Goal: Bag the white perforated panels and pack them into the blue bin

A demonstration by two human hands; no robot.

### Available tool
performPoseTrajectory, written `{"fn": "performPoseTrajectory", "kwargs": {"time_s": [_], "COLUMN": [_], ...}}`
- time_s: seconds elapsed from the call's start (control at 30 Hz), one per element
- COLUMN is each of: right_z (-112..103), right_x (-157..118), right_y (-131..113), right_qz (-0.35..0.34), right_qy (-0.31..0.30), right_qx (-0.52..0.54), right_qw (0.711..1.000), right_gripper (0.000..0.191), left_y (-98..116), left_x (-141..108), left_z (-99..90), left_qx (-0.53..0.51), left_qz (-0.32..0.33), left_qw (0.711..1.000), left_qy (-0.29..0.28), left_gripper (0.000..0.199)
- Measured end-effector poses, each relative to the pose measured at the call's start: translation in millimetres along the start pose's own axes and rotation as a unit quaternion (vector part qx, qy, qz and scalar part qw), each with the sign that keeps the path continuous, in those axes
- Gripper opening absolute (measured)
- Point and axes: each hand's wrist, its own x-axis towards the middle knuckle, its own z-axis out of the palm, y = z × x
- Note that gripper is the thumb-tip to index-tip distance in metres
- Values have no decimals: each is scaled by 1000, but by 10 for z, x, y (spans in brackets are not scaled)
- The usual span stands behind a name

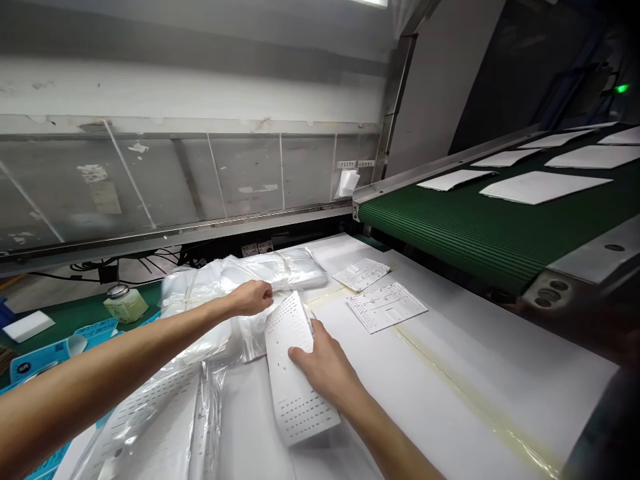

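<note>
My right hand (pixel 325 360) grips a stack of white circuit boards (pixel 295 380), thumb on the front face. Rows of short dark dashes run across the upper and lower ends of the top board, which is tilted up off the table. My left hand (pixel 253 297) is closed, fingers curled down over the clear plastic bags (pixel 275 270), close to the stack's top edge. What it pinches is hidden. In front of my left forearm, more dashed white boards (pixel 155 420) lie inside clear plastic. Right of the stack, two white boards with fine traces, a nearer one (pixel 387 307) and a farther one (pixel 361 273), rest on the table.
A green conveyor belt (pixel 450 230) carrying several white boards (pixel 545 187) rises at the right. White sheeting (pixel 450 333) with yellowish tape covers the table. At left are a small jar (pixel 125 303), a white block (pixel 29 327) and blue printed pieces (pixel 45 363). A grey partition (pixel 240 177) stands behind.
</note>
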Motion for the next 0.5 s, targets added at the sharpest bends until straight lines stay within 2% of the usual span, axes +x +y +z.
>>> {"fn": "performPoseTrajectory", "kwargs": {"time_s": [0.13, 0.27, 0.5], "right_z": [65, 121, 127], "right_x": [27, 161, 303], "right_y": [13, 29, -21], "right_qz": [15, 37, 83], "right_qy": [-29, -86, -93], "right_qx": [22, 69, 151], "right_qw": [999, 993, 981], "right_gripper": [56, 53, 51], "left_y": [16, 72, 147], "left_x": [-37, -51, -115], "left_z": [26, 27, 80], "left_qx": [51, 85, 107], "left_qz": [2, 40, 114], "left_qw": [999, 995, 986], "left_qy": [13, 45, 62], "left_gripper": [20, 24, 24]}}
